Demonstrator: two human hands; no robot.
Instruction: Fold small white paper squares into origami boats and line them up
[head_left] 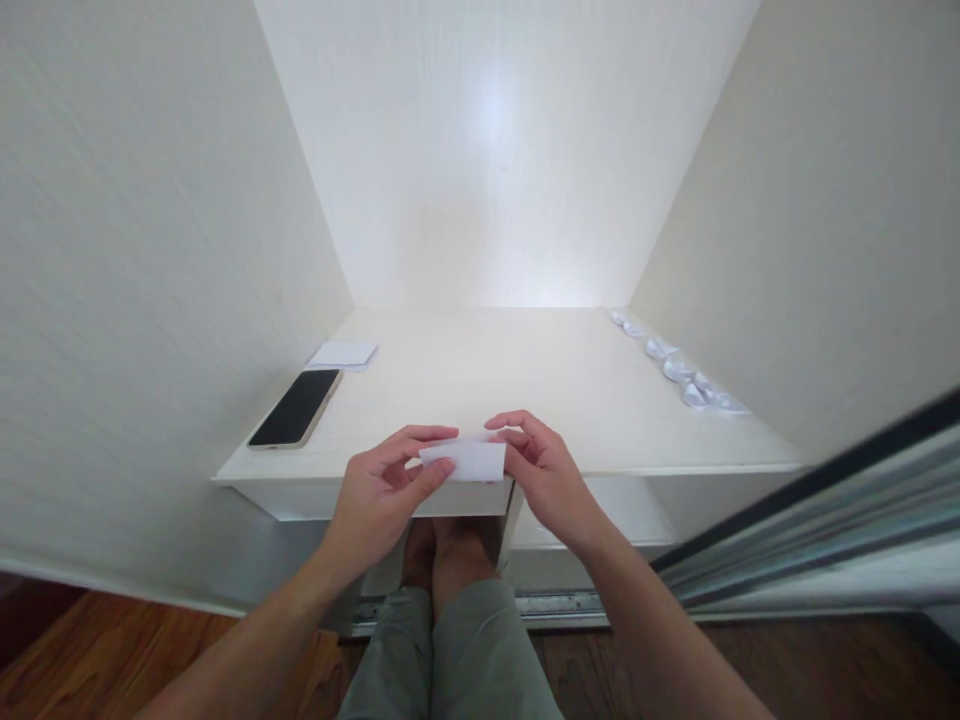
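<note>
A small white sheet of paper [474,463], bent along its length, is held up at the front edge of the shelf. My left hand [386,480] pinches its left end, with the thumb on the near face and the fingers behind. At the right end, my right hand [541,470] has its thumb against the paper's edge and its fingers curled above and behind it. Part of the right fingertips is hidden behind the sheet.
A black-screened phone [296,408] lies at the shelf's left, with a stack of white paper [343,355] behind it. Several crumpled white paper pieces [679,370] line the right wall. Below the white shelf [480,370] is a drawer front [390,500]; a sliding door frame [825,480] stands right.
</note>
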